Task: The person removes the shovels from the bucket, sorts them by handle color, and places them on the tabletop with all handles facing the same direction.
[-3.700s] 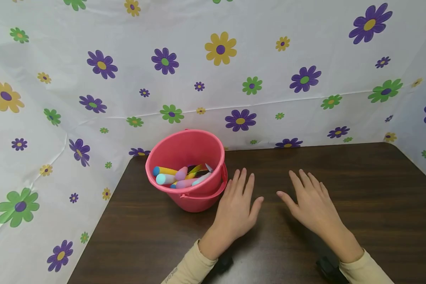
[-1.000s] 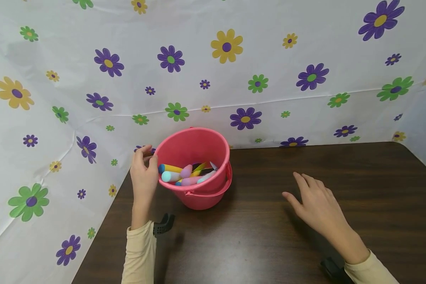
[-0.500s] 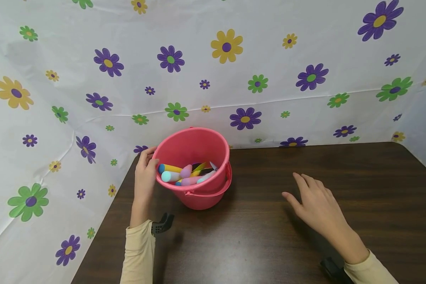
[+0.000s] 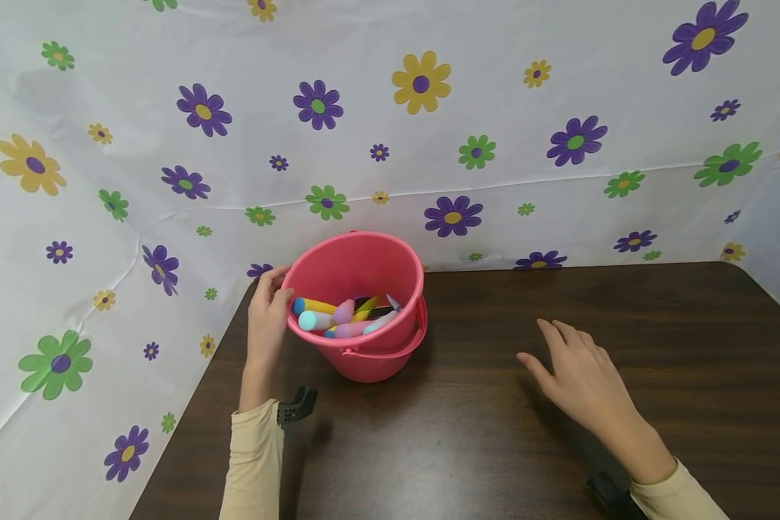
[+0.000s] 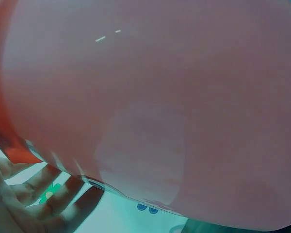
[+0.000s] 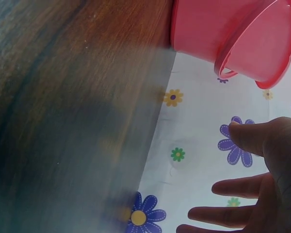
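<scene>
A pink bucket [image 4: 377, 357] stands on the dark wooden table, its wide mouth leaning toward me. Inside lie several colourful things: a pale blue cylinder [image 4: 314, 321], a yellow stick with a blue end [image 4: 315, 306], pink and purple rounded pieces [image 4: 344, 312]. My left hand [image 4: 268, 318] holds the bucket's left rim, thumb and fingers curved along it; the left wrist view shows its spread fingers at the edge of the wall. Away to the right, my right hand [image 4: 577, 372] hovers low over the table with relaxed fingers and holds nothing.
The table top [image 4: 468, 433] runs on around the bucket and far to the right. A white flower-printed cloth [image 4: 494, 166] hangs close behind the bucket and along the left side. A black wrist mount [image 4: 297, 406] juts from the left sleeve.
My left hand has gone from the bucket's right side to its left and closed in on the rim. My right hand has barely moved. The bucket stays put; the view shifts slightly.
</scene>
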The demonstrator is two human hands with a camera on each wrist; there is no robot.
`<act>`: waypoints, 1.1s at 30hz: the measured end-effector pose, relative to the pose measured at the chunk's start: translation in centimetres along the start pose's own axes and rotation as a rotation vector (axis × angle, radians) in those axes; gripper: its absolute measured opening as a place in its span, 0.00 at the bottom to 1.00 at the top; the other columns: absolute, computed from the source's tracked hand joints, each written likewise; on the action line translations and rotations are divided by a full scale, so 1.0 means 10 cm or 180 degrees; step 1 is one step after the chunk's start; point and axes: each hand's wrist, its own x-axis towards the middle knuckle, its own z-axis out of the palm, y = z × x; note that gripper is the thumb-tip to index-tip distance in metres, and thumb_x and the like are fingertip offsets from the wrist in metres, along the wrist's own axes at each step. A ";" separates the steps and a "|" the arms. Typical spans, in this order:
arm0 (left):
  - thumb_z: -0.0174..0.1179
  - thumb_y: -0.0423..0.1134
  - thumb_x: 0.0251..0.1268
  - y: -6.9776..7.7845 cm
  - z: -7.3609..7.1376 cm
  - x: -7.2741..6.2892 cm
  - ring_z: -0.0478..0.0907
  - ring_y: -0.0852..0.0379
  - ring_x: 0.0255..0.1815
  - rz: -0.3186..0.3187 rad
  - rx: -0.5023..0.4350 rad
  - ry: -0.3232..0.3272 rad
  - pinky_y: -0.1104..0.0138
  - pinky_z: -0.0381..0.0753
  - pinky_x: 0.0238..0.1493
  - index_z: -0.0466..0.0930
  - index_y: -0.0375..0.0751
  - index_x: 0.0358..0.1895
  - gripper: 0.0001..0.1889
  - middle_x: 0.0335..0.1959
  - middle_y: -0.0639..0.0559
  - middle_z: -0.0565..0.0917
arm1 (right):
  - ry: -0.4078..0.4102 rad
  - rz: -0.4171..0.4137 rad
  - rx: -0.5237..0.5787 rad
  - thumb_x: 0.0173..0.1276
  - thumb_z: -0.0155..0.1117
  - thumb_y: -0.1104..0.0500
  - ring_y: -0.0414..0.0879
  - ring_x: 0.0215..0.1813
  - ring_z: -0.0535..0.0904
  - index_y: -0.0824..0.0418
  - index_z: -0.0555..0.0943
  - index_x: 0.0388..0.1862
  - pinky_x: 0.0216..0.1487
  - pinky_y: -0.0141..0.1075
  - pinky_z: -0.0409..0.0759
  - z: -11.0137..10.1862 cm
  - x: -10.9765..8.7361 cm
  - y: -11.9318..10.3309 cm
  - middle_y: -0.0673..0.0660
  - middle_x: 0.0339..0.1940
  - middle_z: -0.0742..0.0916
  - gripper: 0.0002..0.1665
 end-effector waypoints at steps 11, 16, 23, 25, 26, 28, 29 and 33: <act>0.51 0.37 0.75 -0.06 -0.02 0.00 0.78 0.50 0.54 0.0166 -0.0058 0.0063 0.76 0.80 0.48 0.73 0.38 0.69 0.23 0.61 0.43 0.78 | 0.0084 -0.0003 0.0113 0.72 0.68 0.48 0.77 0.58 0.76 0.74 0.73 0.69 0.51 0.71 0.75 -0.16 0.10 -0.05 0.78 0.62 0.79 0.38; 0.51 0.36 0.74 -0.04 -0.01 0.02 0.78 0.49 0.53 0.0203 -0.0038 0.0051 0.77 0.80 0.46 0.74 0.37 0.69 0.22 0.61 0.42 0.78 | 0.0261 -0.0029 0.0302 0.72 0.68 0.47 0.75 0.61 0.75 0.73 0.73 0.69 0.53 0.72 0.74 -0.26 0.19 -0.14 0.76 0.63 0.79 0.38; 0.51 0.35 0.74 -0.03 0.01 0.02 0.79 0.44 0.51 0.0245 -0.0116 0.0031 0.76 0.80 0.44 0.75 0.37 0.67 0.21 0.60 0.41 0.79 | 0.0312 0.0060 0.0617 0.74 0.66 0.46 0.73 0.66 0.73 0.70 0.71 0.72 0.57 0.73 0.72 -0.44 0.33 -0.33 0.72 0.68 0.77 0.38; 0.51 0.35 0.74 -0.03 0.02 0.02 0.79 0.44 0.51 0.0253 -0.0144 0.0042 0.76 0.80 0.45 0.75 0.37 0.67 0.21 0.59 0.41 0.79 | 0.0338 0.0036 0.0670 0.75 0.65 0.46 0.72 0.67 0.73 0.69 0.71 0.73 0.59 0.72 0.71 -0.49 0.36 -0.39 0.72 0.69 0.77 0.38; 0.51 0.35 0.74 -0.03 0.02 0.02 0.79 0.45 0.51 0.0256 -0.0156 0.0048 0.76 0.80 0.45 0.75 0.37 0.67 0.21 0.59 0.41 0.79 | 0.0352 0.0011 0.0693 0.75 0.65 0.46 0.71 0.67 0.73 0.69 0.71 0.73 0.59 0.72 0.71 -0.51 0.37 -0.43 0.71 0.69 0.77 0.38; 0.51 0.34 0.74 -0.04 0.03 0.02 0.79 0.46 0.51 0.0261 -0.0176 0.0067 0.76 0.80 0.45 0.76 0.37 0.67 0.21 0.59 0.41 0.79 | 0.0345 -0.0034 0.0719 0.75 0.65 0.45 0.70 0.68 0.72 0.68 0.71 0.73 0.61 0.71 0.71 -0.56 0.40 -0.50 0.70 0.69 0.77 0.38; 0.51 0.34 0.74 -0.04 0.03 0.02 0.79 0.46 0.50 0.0263 -0.0177 0.0082 0.76 0.80 0.45 0.76 0.37 0.67 0.21 0.59 0.41 0.80 | 0.0336 -0.0062 0.0741 0.75 0.65 0.45 0.69 0.69 0.72 0.67 0.71 0.73 0.62 0.71 0.71 -0.58 0.42 -0.54 0.70 0.69 0.77 0.38; 0.51 0.35 0.73 -0.04 0.03 0.03 0.78 0.47 0.49 0.0272 -0.0178 0.0117 0.75 0.80 0.45 0.76 0.37 0.66 0.21 0.59 0.41 0.80 | 0.0376 -0.0227 0.0802 0.73 0.67 0.48 0.68 0.69 0.72 0.67 0.73 0.72 0.63 0.69 0.71 -0.64 0.51 -0.72 0.69 0.68 0.79 0.36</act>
